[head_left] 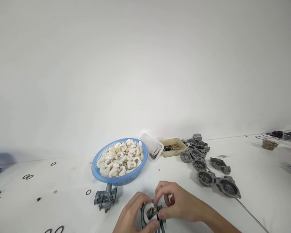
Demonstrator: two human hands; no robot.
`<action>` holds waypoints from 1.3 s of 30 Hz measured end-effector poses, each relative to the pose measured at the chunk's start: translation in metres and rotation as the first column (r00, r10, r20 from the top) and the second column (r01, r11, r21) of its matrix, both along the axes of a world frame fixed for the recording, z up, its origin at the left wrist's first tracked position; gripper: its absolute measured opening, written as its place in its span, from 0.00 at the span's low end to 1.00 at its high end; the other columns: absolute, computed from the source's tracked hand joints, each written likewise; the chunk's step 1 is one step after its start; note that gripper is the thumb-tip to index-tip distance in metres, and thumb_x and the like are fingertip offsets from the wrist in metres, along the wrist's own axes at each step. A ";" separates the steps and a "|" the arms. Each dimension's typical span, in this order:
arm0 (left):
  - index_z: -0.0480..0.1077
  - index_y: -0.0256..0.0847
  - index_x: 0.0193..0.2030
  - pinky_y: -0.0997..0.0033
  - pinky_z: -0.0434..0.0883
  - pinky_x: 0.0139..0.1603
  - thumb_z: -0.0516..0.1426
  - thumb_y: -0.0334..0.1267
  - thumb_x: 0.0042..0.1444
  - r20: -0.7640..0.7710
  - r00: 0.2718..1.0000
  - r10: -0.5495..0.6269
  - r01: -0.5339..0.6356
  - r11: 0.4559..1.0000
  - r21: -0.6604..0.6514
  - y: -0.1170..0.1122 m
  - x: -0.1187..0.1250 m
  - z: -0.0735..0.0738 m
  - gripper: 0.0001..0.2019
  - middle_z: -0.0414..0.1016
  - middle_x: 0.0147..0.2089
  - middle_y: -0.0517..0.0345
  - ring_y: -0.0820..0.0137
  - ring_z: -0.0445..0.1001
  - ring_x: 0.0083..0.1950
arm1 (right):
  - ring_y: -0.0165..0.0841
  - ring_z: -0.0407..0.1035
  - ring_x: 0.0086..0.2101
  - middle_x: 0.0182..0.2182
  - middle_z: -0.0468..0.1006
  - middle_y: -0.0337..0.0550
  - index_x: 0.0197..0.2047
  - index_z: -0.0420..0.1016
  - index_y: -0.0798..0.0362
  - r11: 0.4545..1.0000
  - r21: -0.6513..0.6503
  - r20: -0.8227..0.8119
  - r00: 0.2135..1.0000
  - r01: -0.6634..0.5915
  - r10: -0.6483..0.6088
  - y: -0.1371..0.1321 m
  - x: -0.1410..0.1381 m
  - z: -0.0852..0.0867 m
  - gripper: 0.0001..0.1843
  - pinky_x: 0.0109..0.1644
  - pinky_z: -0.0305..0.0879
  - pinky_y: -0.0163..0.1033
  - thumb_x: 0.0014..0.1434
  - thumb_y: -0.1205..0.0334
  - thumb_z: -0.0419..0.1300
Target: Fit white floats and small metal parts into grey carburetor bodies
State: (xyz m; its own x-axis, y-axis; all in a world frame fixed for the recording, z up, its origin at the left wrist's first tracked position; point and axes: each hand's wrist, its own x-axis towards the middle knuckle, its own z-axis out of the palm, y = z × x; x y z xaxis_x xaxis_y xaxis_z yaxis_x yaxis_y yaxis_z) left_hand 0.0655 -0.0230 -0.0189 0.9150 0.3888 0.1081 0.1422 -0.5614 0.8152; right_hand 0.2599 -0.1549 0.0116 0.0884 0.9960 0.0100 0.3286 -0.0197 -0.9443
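Both my hands meet at the bottom centre over a grey metal carburetor body [151,215] with a white horseshoe-shaped float seated on it. My left hand [133,215] wraps around the body's left side. My right hand [177,202] pinches at the top of the part with curled fingers. A second carburetor body [105,197] lies on the white table just left of my hands, untouched. Behind it stands a blue plastic basket [97,173] heaped with white floats [121,157].
A white tray [151,147] and a tan tray [176,145] with small parts sit behind the basket. Several grey metal bowl covers [205,163] lie at the right. Black O-rings [27,176] are scattered at the left. More containers [269,144] stand far right.
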 end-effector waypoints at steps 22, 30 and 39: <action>0.63 0.46 0.67 0.54 0.72 0.56 0.59 0.59 0.63 0.144 0.989 0.031 -0.082 0.929 0.362 0.009 -0.017 -0.003 0.31 0.74 0.58 0.44 0.50 0.74 0.57 | 0.43 0.67 0.52 0.54 0.74 0.41 0.54 0.75 0.44 0.998 0.009 0.136 0.989 -0.061 0.059 -0.006 -0.009 0.003 0.35 0.52 0.66 0.39 0.41 0.57 0.78; 0.69 0.43 0.37 0.65 0.68 0.43 0.48 0.43 0.72 0.458 0.832 0.314 -0.551 0.564 0.614 0.065 -0.059 0.060 0.14 0.74 0.34 0.54 0.64 0.72 0.38 | 0.51 0.69 0.55 0.54 0.77 0.45 0.53 0.78 0.41 0.995 -0.020 0.230 0.969 0.101 -0.093 0.004 -0.026 -0.035 0.31 0.59 0.69 0.46 0.45 0.52 0.75; 0.69 0.45 0.33 0.70 0.59 0.30 0.55 0.51 0.64 0.191 0.910 0.367 -0.402 0.676 0.617 0.076 -0.084 0.075 0.14 0.71 0.28 0.63 0.67 0.70 0.27 | 0.49 0.75 0.52 0.54 0.80 0.52 0.60 0.73 0.47 0.753 0.346 0.349 0.667 0.560 -0.658 -0.078 0.103 0.005 0.35 0.56 0.73 0.49 0.53 0.40 0.67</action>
